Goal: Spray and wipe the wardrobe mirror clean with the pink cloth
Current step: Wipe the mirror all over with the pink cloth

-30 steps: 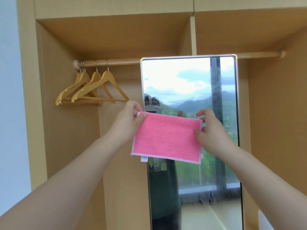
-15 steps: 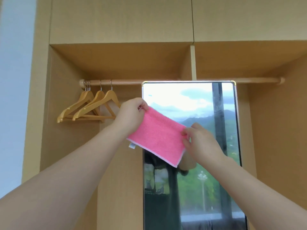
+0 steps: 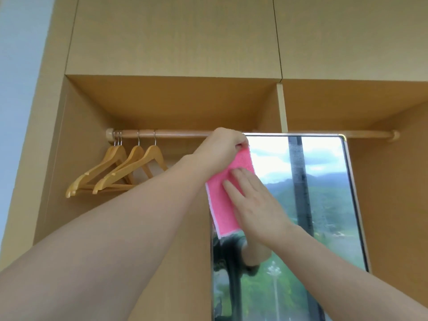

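Observation:
The pink cloth (image 3: 222,205) with a white edge lies flat against the upper left corner of the tall wardrobe mirror (image 3: 324,205). My left hand (image 3: 222,149) pinches the cloth's top corner near the mirror's top edge. Flat on the cloth lies my right hand (image 3: 257,205), fingers spread and pointing up-left, pressing it to the glass. The mirror reflects sky, green hills and a dark window post. No spray bottle is in view.
A wooden rail (image 3: 176,133) runs across the open wardrobe just above the mirror. Several wooden hangers (image 3: 115,174) hang on it at the left. Closed cabinet doors (image 3: 176,35) sit above, and a pale wall (image 3: 16,89) at far left.
The view tilted upward. Both hands carried the cloth up and turned it upright onto the mirror's top left corner. My right hand went from pinching its edge to pressing flat on it.

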Available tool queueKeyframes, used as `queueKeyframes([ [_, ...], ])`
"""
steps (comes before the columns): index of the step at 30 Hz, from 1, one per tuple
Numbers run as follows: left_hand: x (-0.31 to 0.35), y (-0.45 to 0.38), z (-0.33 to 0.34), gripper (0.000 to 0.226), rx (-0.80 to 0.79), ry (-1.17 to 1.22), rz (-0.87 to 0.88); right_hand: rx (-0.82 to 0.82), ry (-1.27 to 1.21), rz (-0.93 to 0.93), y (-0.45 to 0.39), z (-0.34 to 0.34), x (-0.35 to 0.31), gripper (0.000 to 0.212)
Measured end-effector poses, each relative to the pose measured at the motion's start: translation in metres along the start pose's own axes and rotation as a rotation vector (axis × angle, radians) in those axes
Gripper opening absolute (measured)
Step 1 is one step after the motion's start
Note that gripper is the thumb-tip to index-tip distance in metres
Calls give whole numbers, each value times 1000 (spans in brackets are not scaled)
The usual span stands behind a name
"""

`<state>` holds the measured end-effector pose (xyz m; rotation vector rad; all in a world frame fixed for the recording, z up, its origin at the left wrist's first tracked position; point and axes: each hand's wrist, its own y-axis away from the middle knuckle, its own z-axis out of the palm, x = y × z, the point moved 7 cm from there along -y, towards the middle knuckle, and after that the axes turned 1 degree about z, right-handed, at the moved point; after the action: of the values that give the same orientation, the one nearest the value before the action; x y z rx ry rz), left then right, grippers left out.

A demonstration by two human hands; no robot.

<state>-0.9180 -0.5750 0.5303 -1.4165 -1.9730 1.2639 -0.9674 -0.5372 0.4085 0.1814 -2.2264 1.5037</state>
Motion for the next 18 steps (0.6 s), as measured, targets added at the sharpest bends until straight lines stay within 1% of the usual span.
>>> queueKeyframes([
  [3,-5,-12,-3,29,-9,-20,11,-42,-33,68,-29,11,-1,65],
  [6,-7,-13,-5,33,-10,-24,29,-61,-77,165,-45,20,-3,74],
  [8,-6,-5,-7,35,8,-56,65,-51,-79,267,-50,22,-1,70],
  [10,-6,10,-14,38,108,-117,90,5,-33,320,-52,18,0,60],
  [11,-10,20,-21,39,197,-111,63,26,1,320,-53,17,1,55],
  [13,-24,45,-30,41,355,-73,-61,79,33,297,-55,16,2,52],
  [14,-31,58,-29,43,382,-65,-119,96,36,281,-56,16,2,55],
  [15,-36,69,-25,45,361,-60,-173,93,36,268,-57,17,2,58],
  [16,-41,79,-18,48,303,-30,-235,81,34,255,-57,19,2,61],
  [18,-53,95,-1,56,142,77,-398,62,34,232,-57,25,2,62],
])
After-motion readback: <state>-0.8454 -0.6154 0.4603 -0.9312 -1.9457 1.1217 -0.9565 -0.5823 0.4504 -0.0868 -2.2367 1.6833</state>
